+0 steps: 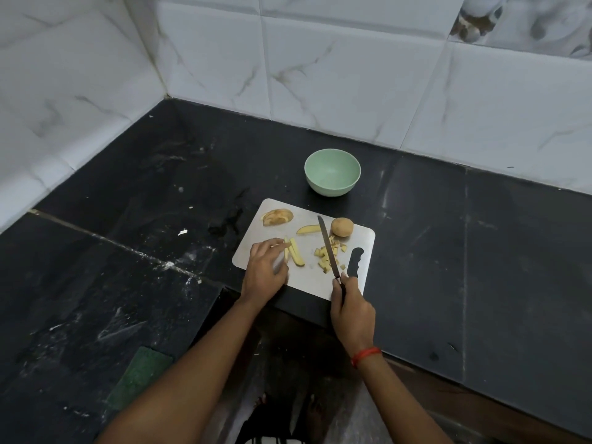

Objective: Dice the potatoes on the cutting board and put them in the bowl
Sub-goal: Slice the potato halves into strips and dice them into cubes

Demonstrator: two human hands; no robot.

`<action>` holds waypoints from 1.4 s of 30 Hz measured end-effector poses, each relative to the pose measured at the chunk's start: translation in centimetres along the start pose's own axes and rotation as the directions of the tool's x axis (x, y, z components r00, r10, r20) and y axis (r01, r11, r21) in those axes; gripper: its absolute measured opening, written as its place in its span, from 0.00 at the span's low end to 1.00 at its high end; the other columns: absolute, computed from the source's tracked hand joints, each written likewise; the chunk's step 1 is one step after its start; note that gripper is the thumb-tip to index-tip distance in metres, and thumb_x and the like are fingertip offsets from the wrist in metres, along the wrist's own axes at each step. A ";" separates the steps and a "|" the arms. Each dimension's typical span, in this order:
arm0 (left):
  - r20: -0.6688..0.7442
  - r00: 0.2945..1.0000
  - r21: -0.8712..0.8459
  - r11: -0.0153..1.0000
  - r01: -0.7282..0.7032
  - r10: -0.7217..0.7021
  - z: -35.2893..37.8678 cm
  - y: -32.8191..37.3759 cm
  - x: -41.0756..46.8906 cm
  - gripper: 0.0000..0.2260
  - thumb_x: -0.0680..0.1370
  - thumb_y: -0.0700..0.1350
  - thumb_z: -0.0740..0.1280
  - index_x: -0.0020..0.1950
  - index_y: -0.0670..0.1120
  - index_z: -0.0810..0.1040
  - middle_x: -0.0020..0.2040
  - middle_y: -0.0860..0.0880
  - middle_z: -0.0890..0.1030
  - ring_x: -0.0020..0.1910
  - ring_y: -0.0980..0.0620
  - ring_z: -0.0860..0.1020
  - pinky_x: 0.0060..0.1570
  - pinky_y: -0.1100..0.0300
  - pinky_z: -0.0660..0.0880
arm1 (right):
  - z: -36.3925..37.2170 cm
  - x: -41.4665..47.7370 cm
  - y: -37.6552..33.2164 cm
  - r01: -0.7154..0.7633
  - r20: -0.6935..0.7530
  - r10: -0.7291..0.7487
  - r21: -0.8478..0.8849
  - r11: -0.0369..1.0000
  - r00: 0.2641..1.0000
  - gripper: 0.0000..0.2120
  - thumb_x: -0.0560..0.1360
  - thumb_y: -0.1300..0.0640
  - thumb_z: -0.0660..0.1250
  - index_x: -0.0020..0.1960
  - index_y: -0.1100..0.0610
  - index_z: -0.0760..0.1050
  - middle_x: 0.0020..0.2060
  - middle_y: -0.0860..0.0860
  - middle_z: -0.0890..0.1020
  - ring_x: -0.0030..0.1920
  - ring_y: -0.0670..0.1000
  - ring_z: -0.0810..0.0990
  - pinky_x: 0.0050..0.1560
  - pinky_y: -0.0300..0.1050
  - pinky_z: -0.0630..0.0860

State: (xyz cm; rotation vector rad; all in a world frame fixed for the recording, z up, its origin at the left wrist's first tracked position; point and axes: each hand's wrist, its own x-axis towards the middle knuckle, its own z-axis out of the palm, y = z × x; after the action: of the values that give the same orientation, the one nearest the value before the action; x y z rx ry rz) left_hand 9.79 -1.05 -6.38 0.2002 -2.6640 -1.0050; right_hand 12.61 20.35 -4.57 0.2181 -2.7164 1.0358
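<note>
A steel cutting board (307, 280) lies on the black counter near its front edge. On it are potato sticks (296, 255), a pile of diced potato (328, 256), a single wedge (308, 229), sliced pieces (277, 216) at the far left and a whole potato (342, 226). My left hand (264, 272) pinches the near ends of the sticks. The knife (327, 246) is gripped at its handle by my right hand (351, 310), and its blade lies over the diced pile. An empty green bowl (332, 172) stands behind the board.
Marble-look tiled walls meet in a corner at the back left. The black counter (480, 251) carries white smears and crumbs on its left part. A green scrub pad (139, 376) lies at the lower left. The counter edge steps inward just below the board.
</note>
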 end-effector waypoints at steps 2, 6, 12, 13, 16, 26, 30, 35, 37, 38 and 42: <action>0.075 0.987 0.137 0.978 -0.154 0.145 -0.4 -0.1 0.4 0.17 0.76 0.43 0.71 0.65 0.51 0.82 0.64 0.53 0.79 0.62 0.50 0.70 0.61 0.54 0.72 | 0.1 0.0 0.2 -0.006 -0.006 0.006 0.025 1.000 1.000 0.04 0.83 0.50 0.58 0.51 0.50 0.67 0.30 0.47 0.77 0.25 0.54 0.77 0.23 0.45 0.71; 0.252 0.936 0.353 0.878 -0.324 0.245 -1.2 1.1 2.4 0.15 0.77 0.48 0.71 0.63 0.55 0.83 0.62 0.54 0.78 0.61 0.50 0.70 0.61 0.53 0.70 | 0.2 0.1 0.5 -0.041 -0.002 0.041 0.048 0.998 0.999 0.05 0.83 0.50 0.59 0.51 0.51 0.68 0.31 0.46 0.77 0.26 0.52 0.78 0.25 0.45 0.72; 0.338 0.919 0.414 0.844 -0.341 0.205 -0.7 2.4 5.9 0.11 0.79 0.51 0.70 0.60 0.56 0.84 0.61 0.54 0.78 0.65 0.50 0.70 0.67 0.54 0.64 | 0.4 -0.1 0.7 -0.062 0.024 0.061 0.073 0.995 0.998 0.03 0.83 0.50 0.58 0.52 0.49 0.67 0.32 0.43 0.76 0.28 0.50 0.78 0.27 0.51 0.76; 0.315 0.930 0.425 0.848 -0.318 0.191 -0.4 2.7 6.2 0.11 0.79 0.51 0.70 0.60 0.56 0.84 0.61 0.53 0.78 0.64 0.50 0.70 0.67 0.54 0.64 | 0.4 -0.1 0.7 -0.063 0.023 0.062 0.076 0.995 0.998 0.03 0.83 0.50 0.59 0.52 0.49 0.67 0.32 0.43 0.76 0.28 0.50 0.78 0.27 0.51 0.76; 0.218 0.970 0.430 0.882 -0.193 0.106 0.3 3.1 6.5 0.12 0.78 0.54 0.70 0.60 0.55 0.83 0.61 0.52 0.77 0.62 0.49 0.71 0.64 0.54 0.66 | 0.3 0.0 0.8 -0.066 0.029 0.064 0.080 0.995 0.998 0.04 0.83 0.50 0.59 0.52 0.49 0.68 0.32 0.44 0.76 0.28 0.52 0.79 0.27 0.51 0.76; 0.205 0.974 0.188 0.973 -0.130 0.091 -4.8 -2.3 4.8 0.19 0.77 0.32 0.68 0.63 0.50 0.83 0.63 0.51 0.80 0.63 0.50 0.71 0.63 0.54 0.74 | 0.7 0.0 1.1 -0.062 0.017 0.061 0.086 0.994 0.998 0.04 0.83 0.50 0.58 0.53 0.50 0.69 0.31 0.44 0.76 0.27 0.48 0.77 0.26 0.50 0.76; 0.353 0.919 0.240 0.932 -0.271 0.176 -4.5 -3.1 4.2 0.23 0.75 0.30 0.70 0.63 0.53 0.83 0.63 0.54 0.80 0.62 0.51 0.72 0.58 0.51 0.77 | 0.8 0.0 1.1 -0.063 0.023 0.061 0.084 0.994 0.998 0.03 0.83 0.50 0.58 0.53 0.49 0.67 0.32 0.45 0.77 0.27 0.48 0.77 0.26 0.50 0.77; 0.309 0.943 0.257 0.944 -0.206 0.122 -3.5 -2.7 3.9 0.12 0.77 0.39 0.72 0.57 0.54 0.85 0.55 0.54 0.76 0.57 0.51 0.71 0.51 0.50 0.78 | 0.6 0.0 0.9 -0.057 0.005 0.057 0.067 0.996 0.998 0.03 0.83 0.51 0.59 0.53 0.51 0.68 0.31 0.45 0.77 0.27 0.51 0.78 0.25 0.45 0.74; 0.255 0.957 0.298 0.930 -0.214 0.138 -3.4 -2.6 3.7 0.09 0.75 0.40 0.74 0.51 0.52 0.86 0.54 0.52 0.77 0.56 0.50 0.73 0.51 0.48 0.78 | 0.6 0.0 0.8 -0.055 0.003 0.055 0.057 0.997 0.998 0.04 0.83 0.52 0.60 0.53 0.52 0.69 0.30 0.46 0.77 0.26 0.51 0.77 0.25 0.44 0.73; 0.229 0.963 0.309 0.928 -0.208 0.140 -3.4 -2.5 3.5 0.07 0.75 0.41 0.75 0.50 0.51 0.87 0.54 0.52 0.77 0.56 0.49 0.73 0.53 0.49 0.78 | 0.6 0.0 0.7 -0.053 0.006 0.053 0.045 0.998 0.999 0.04 0.83 0.51 0.59 0.53 0.52 0.69 0.30 0.46 0.77 0.26 0.51 0.77 0.25 0.44 0.73; 0.142 0.990 0.175 0.984 -0.030 0.005 -2.6 -0.8 1.9 0.05 0.77 0.45 0.73 0.52 0.48 0.86 0.50 0.52 0.80 0.52 0.52 0.76 0.54 0.57 0.75 | 0.6 0.2 -0.2 -0.029 0.056 0.031 -0.032 0.999 0.998 0.06 0.83 0.50 0.57 0.48 0.49 0.66 0.32 0.44 0.75 0.28 0.51 0.76 0.29 0.46 0.74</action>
State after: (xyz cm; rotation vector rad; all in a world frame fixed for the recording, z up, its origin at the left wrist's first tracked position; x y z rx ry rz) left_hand 8.80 -3.72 -4.68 0.1472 -2.8797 -0.8041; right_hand 12.36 19.78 -4.84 0.2044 -2.7926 1.0090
